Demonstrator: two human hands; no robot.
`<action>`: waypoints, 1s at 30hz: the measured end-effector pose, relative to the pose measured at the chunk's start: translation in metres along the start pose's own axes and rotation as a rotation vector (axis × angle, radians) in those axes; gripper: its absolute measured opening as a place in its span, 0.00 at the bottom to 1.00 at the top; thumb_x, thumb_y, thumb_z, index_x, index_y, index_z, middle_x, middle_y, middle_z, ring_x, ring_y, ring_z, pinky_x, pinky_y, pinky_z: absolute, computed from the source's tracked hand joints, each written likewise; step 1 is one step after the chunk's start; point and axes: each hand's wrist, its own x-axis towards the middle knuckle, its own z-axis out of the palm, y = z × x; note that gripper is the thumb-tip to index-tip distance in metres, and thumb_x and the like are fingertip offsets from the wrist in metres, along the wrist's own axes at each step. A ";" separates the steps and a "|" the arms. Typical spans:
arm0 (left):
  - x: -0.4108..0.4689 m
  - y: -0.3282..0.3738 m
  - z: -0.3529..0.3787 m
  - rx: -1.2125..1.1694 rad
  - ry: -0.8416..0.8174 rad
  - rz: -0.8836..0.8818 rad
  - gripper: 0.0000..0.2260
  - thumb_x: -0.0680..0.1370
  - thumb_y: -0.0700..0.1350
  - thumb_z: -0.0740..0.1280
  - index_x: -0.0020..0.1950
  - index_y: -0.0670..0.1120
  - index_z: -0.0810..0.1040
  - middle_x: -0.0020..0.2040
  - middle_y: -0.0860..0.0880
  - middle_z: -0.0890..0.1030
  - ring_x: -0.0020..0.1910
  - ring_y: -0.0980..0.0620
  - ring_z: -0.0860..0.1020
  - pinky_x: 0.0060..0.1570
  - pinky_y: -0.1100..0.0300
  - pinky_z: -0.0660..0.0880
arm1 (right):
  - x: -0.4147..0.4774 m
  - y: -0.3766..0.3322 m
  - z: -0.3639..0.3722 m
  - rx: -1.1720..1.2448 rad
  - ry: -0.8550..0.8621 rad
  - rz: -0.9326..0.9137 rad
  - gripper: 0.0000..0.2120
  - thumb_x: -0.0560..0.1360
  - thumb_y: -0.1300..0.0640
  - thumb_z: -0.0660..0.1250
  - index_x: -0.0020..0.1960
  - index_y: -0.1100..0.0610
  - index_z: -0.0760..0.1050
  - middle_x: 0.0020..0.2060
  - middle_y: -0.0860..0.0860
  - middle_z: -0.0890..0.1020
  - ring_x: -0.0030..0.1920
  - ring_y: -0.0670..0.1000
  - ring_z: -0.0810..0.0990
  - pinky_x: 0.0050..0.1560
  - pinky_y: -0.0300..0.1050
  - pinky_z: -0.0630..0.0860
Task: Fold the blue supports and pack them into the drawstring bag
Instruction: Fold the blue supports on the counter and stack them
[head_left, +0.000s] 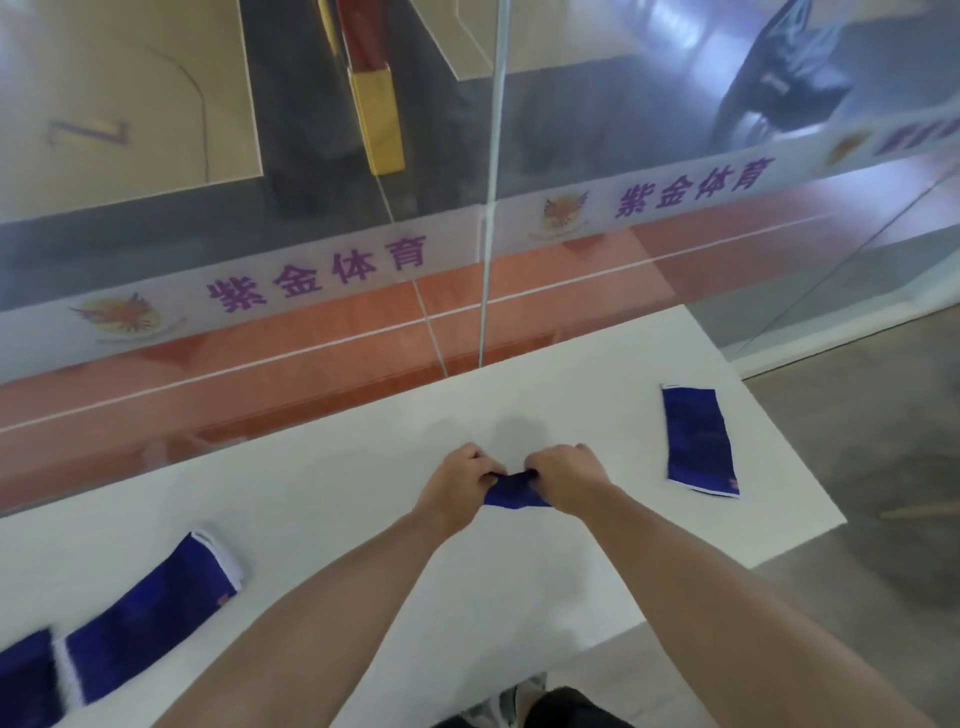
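Bare forearms reached out from the bottom of the frame over a white table (322, 499), where the left hand (457, 486) and the right hand (566, 475) met near the middle, both closed on one blue support (514, 493). Each hand pinched an end of that support, bunching it between them so that its long axis ran left to right across the table; most of it was hidden under the fingers, and only a short dark-blue strip showed. A second blue support (701, 441) lay flat well off to the right, near the table's far right corner, its long axis running away from the person and tilted slightly, with white-trimmed ends at the near and far sides. At the near left, a third blue support (150, 618) lay flat on a diagonal, its white cuff pointing up and to the right. A fourth (26, 675) sat just beside its lower end, cut off by the frame's left edge. Beyond the table stood a glass partition (488, 208) bearing a pale band with purple lettering.
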 end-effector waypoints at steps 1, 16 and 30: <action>0.003 0.006 -0.006 0.052 -0.012 0.057 0.11 0.79 0.39 0.64 0.55 0.47 0.85 0.47 0.54 0.74 0.46 0.56 0.75 0.49 0.67 0.68 | -0.004 0.003 -0.005 0.039 -0.020 0.046 0.10 0.77 0.57 0.60 0.52 0.49 0.78 0.48 0.50 0.82 0.48 0.55 0.80 0.47 0.46 0.70; 0.068 0.120 0.007 0.409 0.037 0.343 0.07 0.80 0.42 0.61 0.53 0.44 0.78 0.48 0.46 0.77 0.45 0.45 0.77 0.45 0.48 0.75 | -0.037 0.142 -0.052 0.361 0.253 0.451 0.11 0.79 0.53 0.56 0.46 0.53 0.76 0.41 0.51 0.82 0.41 0.54 0.79 0.34 0.45 0.72; 0.136 0.225 0.159 0.454 0.124 0.449 0.06 0.76 0.36 0.66 0.51 0.43 0.79 0.45 0.46 0.78 0.42 0.47 0.76 0.45 0.56 0.76 | 0.039 0.340 -0.009 0.792 0.195 0.252 0.16 0.77 0.62 0.61 0.63 0.54 0.75 0.55 0.53 0.82 0.56 0.58 0.79 0.54 0.46 0.74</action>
